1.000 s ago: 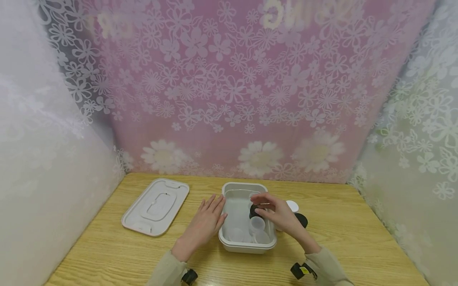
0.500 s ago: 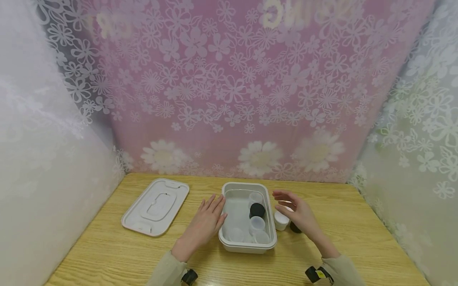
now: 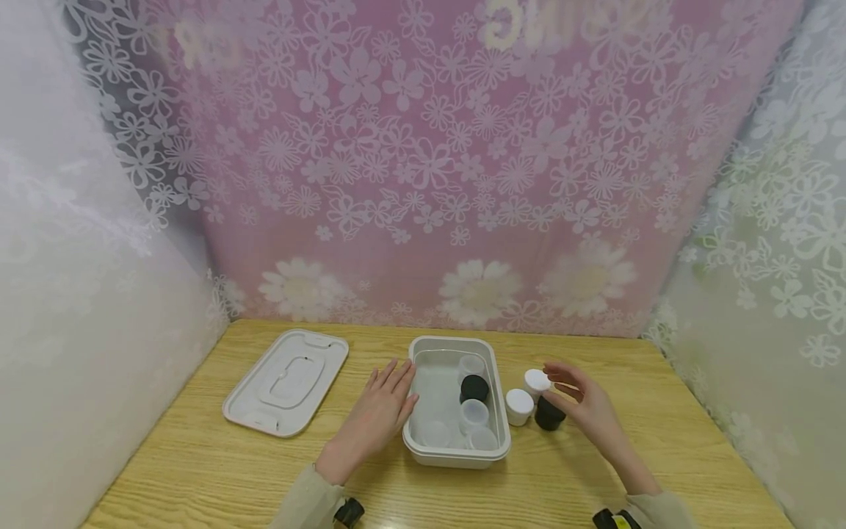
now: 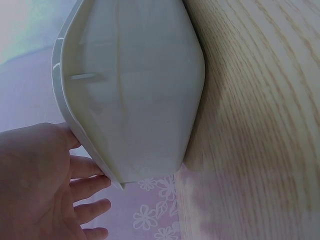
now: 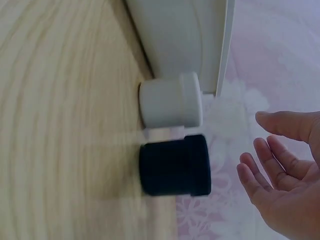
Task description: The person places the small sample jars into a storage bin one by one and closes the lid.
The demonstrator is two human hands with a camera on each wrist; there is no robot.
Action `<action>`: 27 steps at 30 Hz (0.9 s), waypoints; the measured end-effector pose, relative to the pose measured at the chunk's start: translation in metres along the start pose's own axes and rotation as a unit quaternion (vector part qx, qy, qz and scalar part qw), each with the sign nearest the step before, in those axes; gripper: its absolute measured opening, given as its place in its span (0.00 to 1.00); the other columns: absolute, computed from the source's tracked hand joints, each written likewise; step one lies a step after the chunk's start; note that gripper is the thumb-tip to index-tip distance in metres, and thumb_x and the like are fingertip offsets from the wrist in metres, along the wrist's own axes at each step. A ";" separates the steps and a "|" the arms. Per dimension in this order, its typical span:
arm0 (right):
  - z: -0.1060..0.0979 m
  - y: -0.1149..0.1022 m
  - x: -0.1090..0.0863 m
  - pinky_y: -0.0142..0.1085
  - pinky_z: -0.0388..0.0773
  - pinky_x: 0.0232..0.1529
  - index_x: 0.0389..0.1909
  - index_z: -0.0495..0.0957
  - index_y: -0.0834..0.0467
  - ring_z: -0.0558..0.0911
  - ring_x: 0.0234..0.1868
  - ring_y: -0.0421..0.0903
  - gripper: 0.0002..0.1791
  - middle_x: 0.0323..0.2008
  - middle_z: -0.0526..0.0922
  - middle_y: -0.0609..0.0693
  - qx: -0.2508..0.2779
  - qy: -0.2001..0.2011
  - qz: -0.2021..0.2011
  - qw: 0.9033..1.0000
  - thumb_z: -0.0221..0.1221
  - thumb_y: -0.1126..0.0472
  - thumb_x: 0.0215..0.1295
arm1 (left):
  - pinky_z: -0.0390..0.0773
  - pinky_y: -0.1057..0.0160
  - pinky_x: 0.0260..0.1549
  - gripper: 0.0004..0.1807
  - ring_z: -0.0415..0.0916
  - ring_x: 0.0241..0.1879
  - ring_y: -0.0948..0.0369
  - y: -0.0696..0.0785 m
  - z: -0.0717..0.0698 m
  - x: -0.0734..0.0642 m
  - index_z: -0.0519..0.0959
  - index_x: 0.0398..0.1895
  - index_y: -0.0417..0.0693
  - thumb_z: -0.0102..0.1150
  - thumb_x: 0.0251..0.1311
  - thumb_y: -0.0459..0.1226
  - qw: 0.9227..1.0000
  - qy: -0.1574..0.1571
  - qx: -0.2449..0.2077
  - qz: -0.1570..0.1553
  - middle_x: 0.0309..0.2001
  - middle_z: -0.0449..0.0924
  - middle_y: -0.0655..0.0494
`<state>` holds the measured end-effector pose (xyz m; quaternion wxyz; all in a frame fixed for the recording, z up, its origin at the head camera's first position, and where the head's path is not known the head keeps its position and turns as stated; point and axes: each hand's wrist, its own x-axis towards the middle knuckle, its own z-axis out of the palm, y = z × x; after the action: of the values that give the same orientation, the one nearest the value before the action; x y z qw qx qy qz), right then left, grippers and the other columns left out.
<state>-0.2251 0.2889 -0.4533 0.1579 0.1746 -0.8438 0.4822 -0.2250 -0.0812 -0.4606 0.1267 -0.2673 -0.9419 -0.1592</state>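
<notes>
My left hand (image 3: pixel 380 410) rests with straight fingers on the left rim of a white plastic tub (image 3: pixel 456 462); in the left wrist view its fingertips touch the rim. Inside the tub, along the right side, stand several translucent cups and a black-lidded jar (image 3: pixel 474 388). Over the table to the right, my right hand (image 3: pixel 590 411) hovers with loosely bent, parted fingers and holds nothing. Nearest to it is a black jar (image 5: pixel 175 166), apart from the fingers in the right wrist view. Two white jars stand beside it, one white jar (image 3: pixel 519 406) close to the tub and another white jar (image 3: pixel 537 382) behind.
A white lid (image 3: pixel 287 382) lies flat on the wooden table (image 3: pixel 370 485), left of the tub. Behind the table hangs a pink flowered curtain (image 3: pixel 423 184), with pale flowered sheets at both sides.
My right hand has drawn back from over the tub to the right, leaving the black-lidded jar in it and uncovering the jars on the table. My left hand has stayed at the rim.
</notes>
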 end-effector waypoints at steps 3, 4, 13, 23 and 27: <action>-0.004 0.005 -0.003 0.20 0.76 0.53 0.64 0.73 0.67 0.77 0.54 0.29 0.27 0.58 0.79 0.65 -0.019 0.010 0.028 0.999 0.68 0.68 0.64 | 0.56 0.39 0.73 0.30 0.55 0.76 0.44 0.000 0.000 0.000 0.61 0.77 0.39 0.46 0.79 0.45 1.000 -0.003 -0.001 -0.003 0.75 0.62 0.44; -0.006 0.006 -0.004 0.19 0.75 0.53 0.64 0.73 0.67 0.77 0.53 0.29 0.28 0.58 0.79 0.65 -0.025 0.012 0.038 0.999 0.68 0.67 0.64 | 0.56 0.39 0.73 0.30 0.55 0.76 0.44 0.000 0.000 0.000 0.61 0.77 0.39 0.46 0.79 0.45 1.000 -0.003 -0.003 -0.002 0.76 0.62 0.44; -0.011 0.016 -0.015 0.40 0.80 0.59 0.67 0.69 0.68 0.77 0.59 0.60 0.34 0.63 0.75 0.66 -0.047 -0.014 0.136 0.989 0.70 0.59 0.64 | 0.57 0.39 0.73 0.31 0.54 0.77 0.44 0.000 0.000 0.000 0.60 0.78 0.39 0.43 0.80 0.48 1.000 -0.007 0.005 0.000 0.76 0.61 0.44; -0.008 0.021 -0.017 0.41 0.84 0.49 0.69 0.66 0.71 0.79 0.58 0.65 0.40 0.64 0.71 0.72 -0.033 -0.078 0.229 0.970 0.71 0.58 0.62 | 0.57 0.39 0.73 0.31 0.55 0.76 0.44 0.000 0.000 0.000 0.61 0.77 0.39 0.47 0.79 0.45 1.000 -0.006 0.006 0.002 0.76 0.62 0.44; -0.008 0.021 -0.016 0.42 0.84 0.45 0.68 0.66 0.71 0.80 0.56 0.64 0.39 0.63 0.71 0.73 -0.042 -0.088 0.236 0.967 0.71 0.58 0.62 | 0.57 0.39 0.73 0.31 0.55 0.76 0.43 -0.001 0.000 0.001 0.61 0.77 0.39 0.46 0.79 0.46 1.000 -0.006 0.003 0.002 0.76 0.62 0.44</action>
<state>-0.2195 0.3078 -0.4728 -0.0284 0.0056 -0.8914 0.4523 -0.2262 -0.0815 -0.4609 0.1224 -0.2701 -0.9424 -0.1550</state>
